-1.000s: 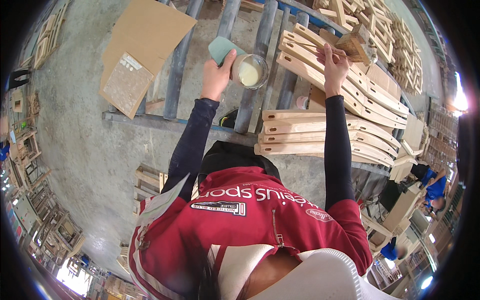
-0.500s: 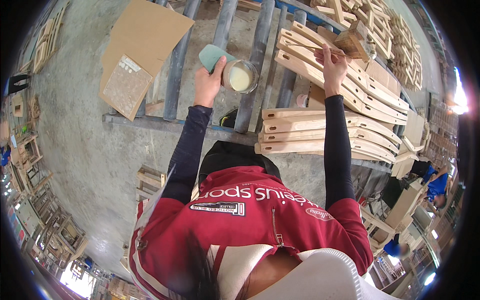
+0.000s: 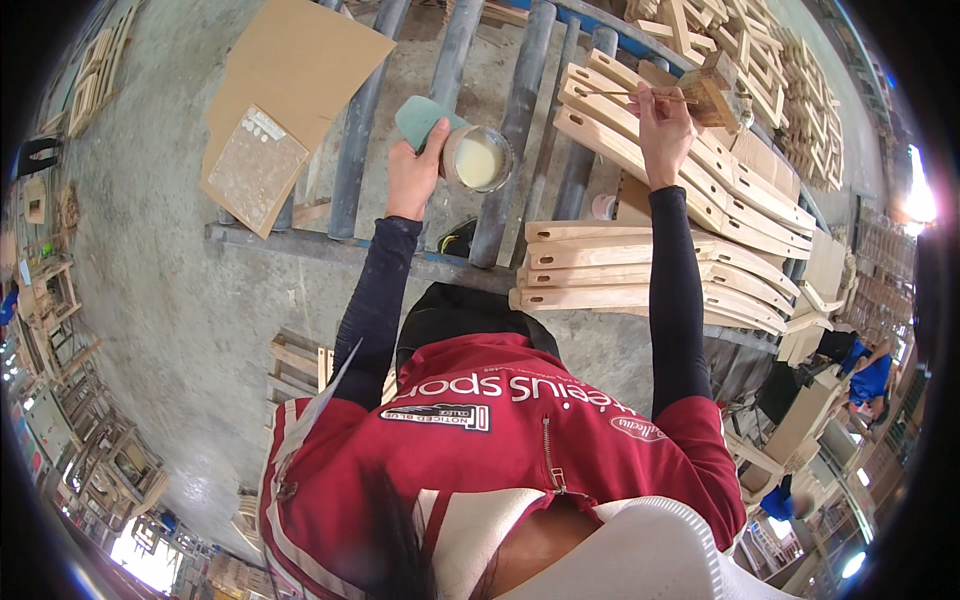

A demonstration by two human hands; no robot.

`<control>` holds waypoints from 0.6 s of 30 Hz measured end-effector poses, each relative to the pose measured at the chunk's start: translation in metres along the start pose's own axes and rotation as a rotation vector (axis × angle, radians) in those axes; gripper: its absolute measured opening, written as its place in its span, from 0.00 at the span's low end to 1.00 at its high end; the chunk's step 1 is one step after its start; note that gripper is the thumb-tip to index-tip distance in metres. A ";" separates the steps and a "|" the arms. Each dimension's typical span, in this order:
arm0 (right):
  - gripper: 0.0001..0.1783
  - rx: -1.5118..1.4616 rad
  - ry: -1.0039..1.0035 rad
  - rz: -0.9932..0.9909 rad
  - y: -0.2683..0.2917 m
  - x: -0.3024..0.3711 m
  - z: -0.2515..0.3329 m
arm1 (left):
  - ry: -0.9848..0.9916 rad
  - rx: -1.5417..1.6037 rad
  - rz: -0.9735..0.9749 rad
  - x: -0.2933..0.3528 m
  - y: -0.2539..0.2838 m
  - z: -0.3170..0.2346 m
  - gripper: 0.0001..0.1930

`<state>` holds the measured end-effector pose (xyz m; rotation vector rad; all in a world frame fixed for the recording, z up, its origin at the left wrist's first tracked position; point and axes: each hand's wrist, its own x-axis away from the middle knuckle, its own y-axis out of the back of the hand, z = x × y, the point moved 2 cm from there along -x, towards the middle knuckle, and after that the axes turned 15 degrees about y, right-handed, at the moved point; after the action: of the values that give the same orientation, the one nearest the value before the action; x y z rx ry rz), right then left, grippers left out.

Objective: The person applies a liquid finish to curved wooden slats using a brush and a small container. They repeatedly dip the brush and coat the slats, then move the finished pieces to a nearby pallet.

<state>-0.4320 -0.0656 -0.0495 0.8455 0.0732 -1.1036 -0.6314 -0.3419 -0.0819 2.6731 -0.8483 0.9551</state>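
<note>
Since half a second ago, almost nothing has been moved: the cup is kept up in the same spot, and the stick is kept at the same wooden block.

Seen from the head camera, the left hand (image 3: 412, 172) is stretched forward on a straight arm in a dark sleeve. Its grip is closed around a small round cup (image 3: 476, 158) with pale cream liquid inside. A green pad (image 3: 424, 116) is pressed against the cup by the same fingers. The cup is held in the air above the grey metal rollers (image 3: 520, 110).

The right hand (image 3: 664, 128) is raised higher, with the arm reaching far forward and the wrist bent a little. Its grip is pinched on a thin stick (image 3: 628, 94), which lies almost flat and points to the left. The fingers are just beside a small wooden block (image 3: 712, 92). The block is set on top of a pile of long wooden slats (image 3: 660, 170).

More slats are stacked nearer to the body in a second wooden pile (image 3: 640, 275) on the desk. A sheet of brown cardboard (image 3: 300, 70) is laid on the rollers to the left, with a speckled square board (image 3: 255, 170) on it.
</note>
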 end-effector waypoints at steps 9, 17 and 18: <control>0.12 0.160 0.175 0.119 -0.012 -0.009 0.024 | -0.017 -0.004 -0.030 0.002 0.001 0.002 0.20; 0.13 0.088 0.175 0.136 -0.014 -0.015 0.031 | -0.018 0.017 -0.007 0.003 0.006 0.001 0.20; 0.13 0.115 0.168 0.140 -0.013 -0.016 0.032 | -0.020 0.021 -0.009 0.003 0.007 0.001 0.20</control>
<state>-0.4610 -0.0755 -0.0274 1.0305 0.0894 -0.9106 -0.6328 -0.3490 -0.0811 2.7064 -0.8344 0.9428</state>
